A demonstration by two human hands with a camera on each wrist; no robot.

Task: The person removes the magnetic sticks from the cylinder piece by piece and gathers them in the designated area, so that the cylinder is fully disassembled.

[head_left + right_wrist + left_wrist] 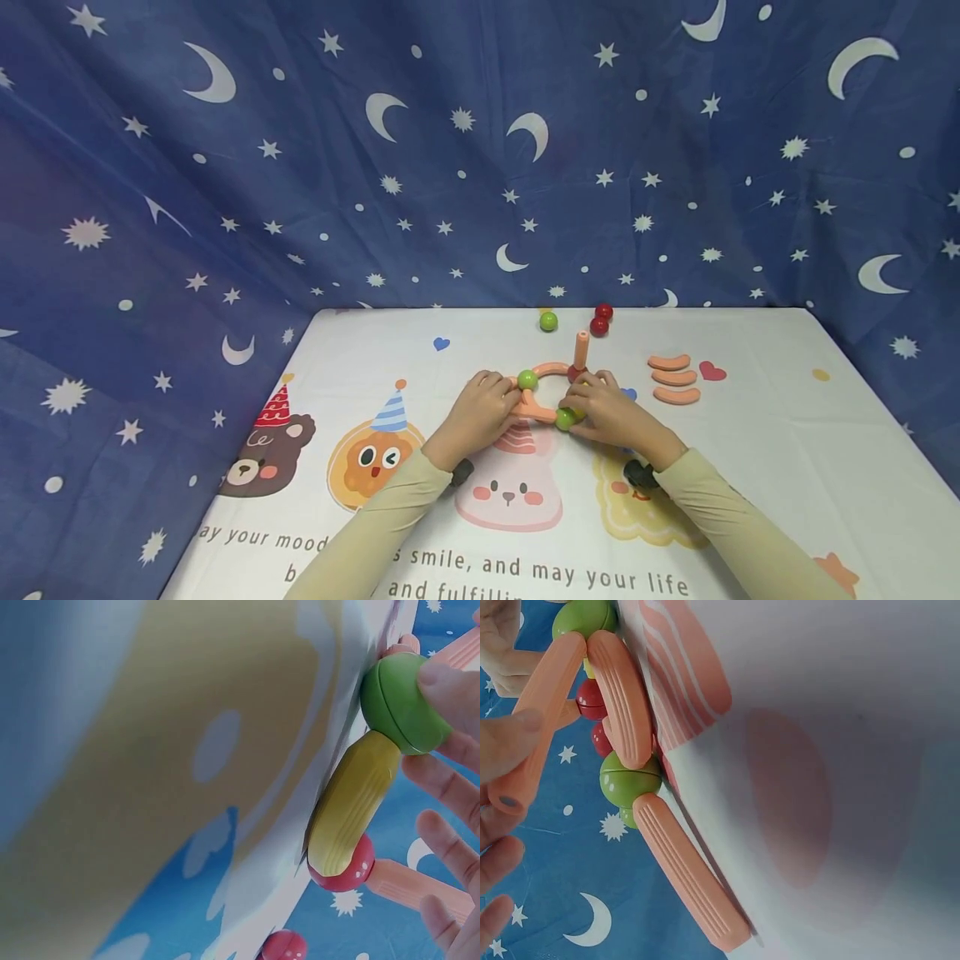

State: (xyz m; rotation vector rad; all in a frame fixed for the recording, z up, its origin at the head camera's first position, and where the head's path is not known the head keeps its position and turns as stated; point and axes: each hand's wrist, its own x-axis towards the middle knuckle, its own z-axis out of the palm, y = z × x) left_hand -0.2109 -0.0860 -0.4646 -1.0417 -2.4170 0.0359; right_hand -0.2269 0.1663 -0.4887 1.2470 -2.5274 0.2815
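My left hand (483, 408) grips a straight peach rod (544, 724), thumb on one side and fingers on the other. The rod's far end meets a green ball (585, 618). My right hand (603, 408) pinches that green ball (401, 705) between thumb and fingers. A yellow rod (356, 802) runs from it to a red ball (343, 866), where another peach rod (581, 352) stands upright. Curved peach rods (551, 367) and a second green ball (527, 380) complete a ring lying on the table. One more peach rod (694, 874) extends from this second ball.
Three curved peach rods (675, 378) lie in a stack of rows to the right. At the back edge are a loose green ball (548, 321) and two red balls (599, 326). A blue star-patterned curtain (480, 150) hangs behind the white printed tablecloth (787, 467).
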